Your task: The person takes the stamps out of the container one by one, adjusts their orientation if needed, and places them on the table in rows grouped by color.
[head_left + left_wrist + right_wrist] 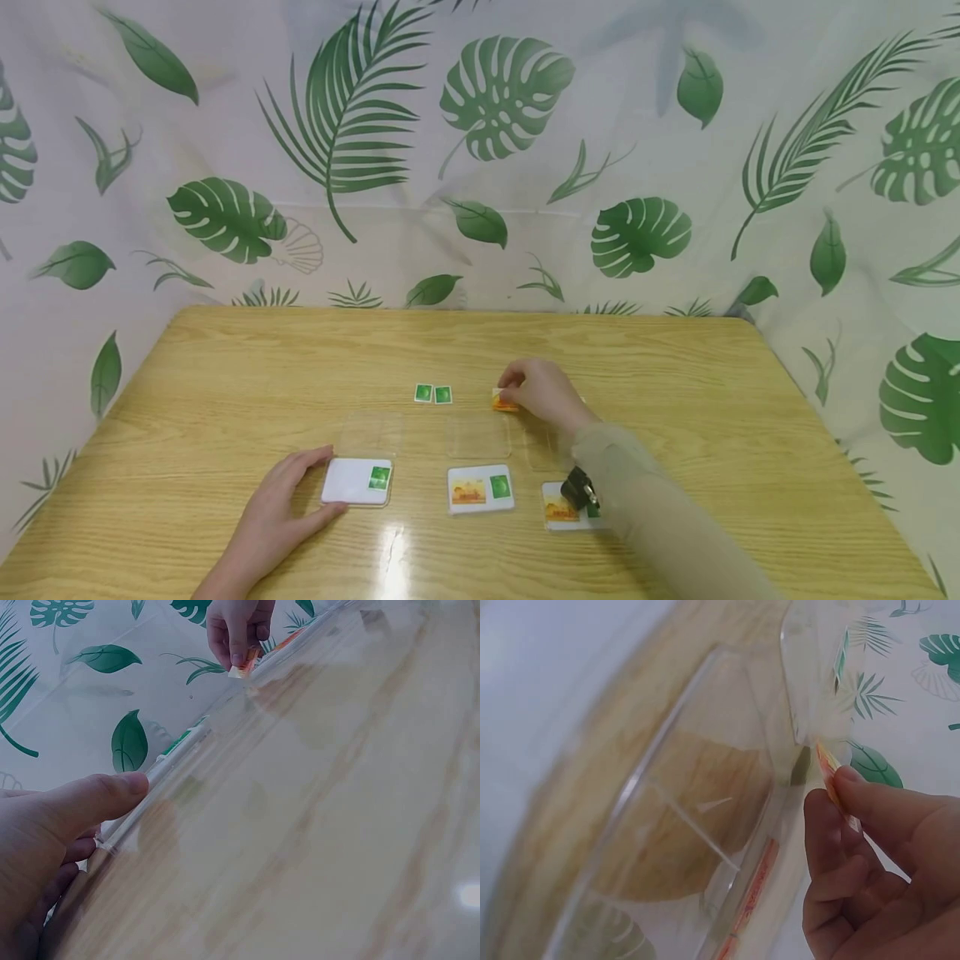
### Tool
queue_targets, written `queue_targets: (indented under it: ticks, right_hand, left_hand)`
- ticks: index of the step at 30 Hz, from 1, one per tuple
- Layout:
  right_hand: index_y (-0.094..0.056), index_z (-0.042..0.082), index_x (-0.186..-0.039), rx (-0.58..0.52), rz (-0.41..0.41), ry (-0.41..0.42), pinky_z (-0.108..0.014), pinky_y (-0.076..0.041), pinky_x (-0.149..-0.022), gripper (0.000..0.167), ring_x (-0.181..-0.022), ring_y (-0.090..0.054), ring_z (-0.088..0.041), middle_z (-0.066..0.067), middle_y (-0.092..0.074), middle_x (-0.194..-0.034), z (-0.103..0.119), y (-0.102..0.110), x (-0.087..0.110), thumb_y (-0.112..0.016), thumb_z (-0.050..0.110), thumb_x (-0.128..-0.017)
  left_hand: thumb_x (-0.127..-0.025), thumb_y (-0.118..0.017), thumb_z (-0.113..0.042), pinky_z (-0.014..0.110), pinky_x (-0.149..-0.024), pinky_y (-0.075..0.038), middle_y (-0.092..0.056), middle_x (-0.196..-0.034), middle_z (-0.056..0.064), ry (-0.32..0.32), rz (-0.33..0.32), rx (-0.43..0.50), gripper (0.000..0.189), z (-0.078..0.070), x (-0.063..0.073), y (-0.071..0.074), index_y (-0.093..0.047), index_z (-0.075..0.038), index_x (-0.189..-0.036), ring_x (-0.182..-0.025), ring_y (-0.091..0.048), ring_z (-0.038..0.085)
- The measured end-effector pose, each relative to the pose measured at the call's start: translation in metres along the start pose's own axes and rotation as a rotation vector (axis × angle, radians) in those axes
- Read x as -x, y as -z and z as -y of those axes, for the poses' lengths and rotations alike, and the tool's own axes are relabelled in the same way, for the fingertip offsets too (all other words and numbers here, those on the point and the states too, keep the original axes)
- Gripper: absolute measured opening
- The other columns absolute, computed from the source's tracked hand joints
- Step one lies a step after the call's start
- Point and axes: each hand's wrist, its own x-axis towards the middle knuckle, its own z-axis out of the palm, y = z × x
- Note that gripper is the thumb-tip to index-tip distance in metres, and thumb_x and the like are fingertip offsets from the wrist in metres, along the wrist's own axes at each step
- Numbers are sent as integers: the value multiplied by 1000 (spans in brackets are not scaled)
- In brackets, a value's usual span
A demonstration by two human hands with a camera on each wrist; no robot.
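Observation:
My right hand (543, 392) pinches an orange picture stamp (829, 769) between thumb and fingertips, above the back middle of the table. Toward the left, my left hand (277, 512) holds a clear plastic case (388, 492) by its left side, thumb at the near corner and fingers at the far one. Inside that case lies a white card (347, 481) with one green stamp (379, 477) at its right. The left wrist view shows the thumb (127, 789) on the case edge.
Two loose green stamps (433, 394) lie behind the cases. A middle case (480, 510) and a right case (551, 527) each hold a card with orange and green stamps; my right sleeve (637, 483) partly covers the latter. Transparent lids (480, 442) lie folded back.

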Motion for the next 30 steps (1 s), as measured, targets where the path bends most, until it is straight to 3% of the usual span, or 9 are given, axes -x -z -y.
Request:
queue_targets:
  ticks: [11,30]
  right_hand:
    - [-69,10,-84,105,7,6,-30,-47,-66,7,-70,-53,-15,1,-60,-76,-4,0,-5,-74,14,-83]
    - [-66,10,-81,117,17,-2,-30,-45,-65,12,-70,-51,-16,0,-58,-76,-7,-1,-6,-77,15,-81]
  left_hand:
    - [-72,-84,-30,49,-97,-40,-60,-121,3,13,10,10,65,-2,0,1,-56,-8,-127,-114,-53,26]
    - [-72,-84,-28,50,-96,-41,-60,-121,2,9,11,4,66,-2,1,1,-55,-8,-128,-114,-53,26]
